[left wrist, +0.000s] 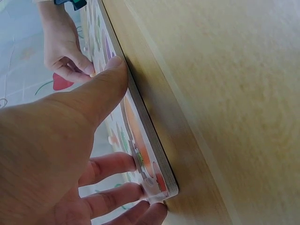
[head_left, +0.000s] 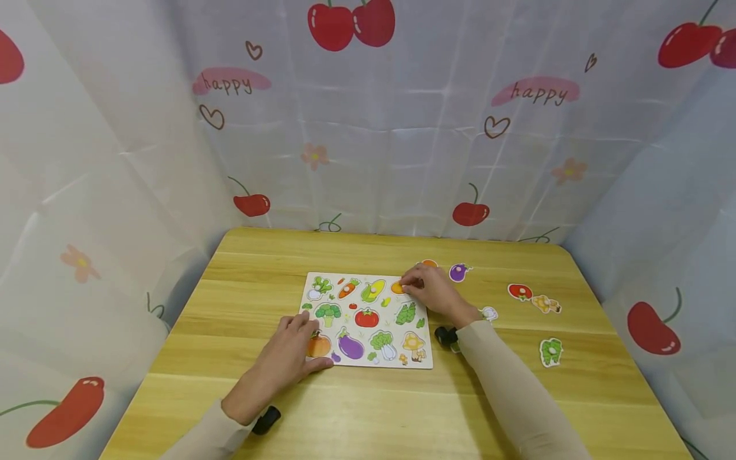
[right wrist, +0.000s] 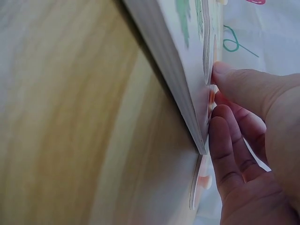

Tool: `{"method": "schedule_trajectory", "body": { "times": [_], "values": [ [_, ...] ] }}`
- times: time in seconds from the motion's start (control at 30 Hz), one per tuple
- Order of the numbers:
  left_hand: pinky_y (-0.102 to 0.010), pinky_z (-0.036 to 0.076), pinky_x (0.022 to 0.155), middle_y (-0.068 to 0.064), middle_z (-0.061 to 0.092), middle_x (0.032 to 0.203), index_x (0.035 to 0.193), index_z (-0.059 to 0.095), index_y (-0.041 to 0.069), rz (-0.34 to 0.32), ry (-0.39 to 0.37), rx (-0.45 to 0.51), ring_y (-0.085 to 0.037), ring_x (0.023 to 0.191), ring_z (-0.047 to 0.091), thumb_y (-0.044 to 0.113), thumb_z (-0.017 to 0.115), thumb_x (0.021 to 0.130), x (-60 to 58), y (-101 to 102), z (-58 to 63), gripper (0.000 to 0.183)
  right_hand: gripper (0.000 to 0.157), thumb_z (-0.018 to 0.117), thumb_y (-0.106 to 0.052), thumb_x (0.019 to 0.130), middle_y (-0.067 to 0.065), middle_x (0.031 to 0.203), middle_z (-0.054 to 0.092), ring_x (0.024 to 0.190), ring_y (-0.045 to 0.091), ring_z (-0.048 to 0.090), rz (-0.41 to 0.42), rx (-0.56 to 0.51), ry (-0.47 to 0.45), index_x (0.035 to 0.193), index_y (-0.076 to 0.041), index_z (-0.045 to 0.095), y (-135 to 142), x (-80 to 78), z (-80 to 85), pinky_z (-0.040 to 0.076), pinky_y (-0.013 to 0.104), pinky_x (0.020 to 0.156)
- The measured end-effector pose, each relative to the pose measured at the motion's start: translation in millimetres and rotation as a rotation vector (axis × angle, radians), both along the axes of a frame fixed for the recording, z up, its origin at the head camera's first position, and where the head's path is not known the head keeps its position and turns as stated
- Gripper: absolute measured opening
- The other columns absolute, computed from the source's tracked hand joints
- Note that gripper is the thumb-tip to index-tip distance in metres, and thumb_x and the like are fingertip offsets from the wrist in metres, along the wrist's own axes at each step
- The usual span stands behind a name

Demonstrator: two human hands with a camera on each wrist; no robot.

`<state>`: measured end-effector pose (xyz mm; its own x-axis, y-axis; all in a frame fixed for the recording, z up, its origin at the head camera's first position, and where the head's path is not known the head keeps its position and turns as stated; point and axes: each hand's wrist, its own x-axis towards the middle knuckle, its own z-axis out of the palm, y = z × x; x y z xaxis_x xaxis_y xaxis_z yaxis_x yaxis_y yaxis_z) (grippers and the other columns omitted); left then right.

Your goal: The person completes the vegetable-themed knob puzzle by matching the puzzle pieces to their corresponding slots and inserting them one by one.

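Observation:
A white vegetable puzzle board (head_left: 345, 322) lies flat on the wooden table. My left hand (head_left: 293, 348) rests on its near left corner, the thumb along the front edge and the fingers spread at the left edge, partly over the pumpkin picture (head_left: 319, 345). At the far right corner, my right hand (head_left: 428, 287) pinches a small orange-yellow puzzle piece (head_left: 398, 288) right at the board's surface; the fingers hide much of it. Knobbed carrot (head_left: 347, 289) and corn (head_left: 374, 291) pieces sit in the top row.
Loose pieces lie to the right: an eggplant (head_left: 458, 273), a tomato (head_left: 520, 292), a mushroom (head_left: 546, 304) and a green vegetable (head_left: 551, 352). An orange piece (head_left: 429, 262) shows behind my right hand, and a white one (head_left: 489, 313) beside the sleeve. A cherry-print curtain (head_left: 374, 128) surrounds the table.

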<state>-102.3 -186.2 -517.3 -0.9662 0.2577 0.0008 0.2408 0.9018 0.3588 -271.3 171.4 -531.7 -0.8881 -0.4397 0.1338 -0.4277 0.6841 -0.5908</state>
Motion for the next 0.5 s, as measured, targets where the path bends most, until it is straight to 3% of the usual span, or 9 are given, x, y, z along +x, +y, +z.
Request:
{"method": "schedule_trajectory", "body": {
  "times": [0.5],
  "values": [
    [-0.066, 0.055, 0.127, -0.029, 0.057, 0.172, 0.151, 0.072, 0.004, 0.013, -0.057, 0.037, -0.05, 0.153, 0.055, 0.052, 0.101, 0.091, -0.4, -3.9, 1.8, 0.082, 0.012, 0.085, -0.014, 0.109, 0.007, 0.123, 0.082, 0.108, 0.022, 0.075, -0.018, -0.02, 0.011, 0.119, -0.011, 0.091, 0.6, -1.4, -6.1, 0.066, 0.043, 0.1]
  ]
}}
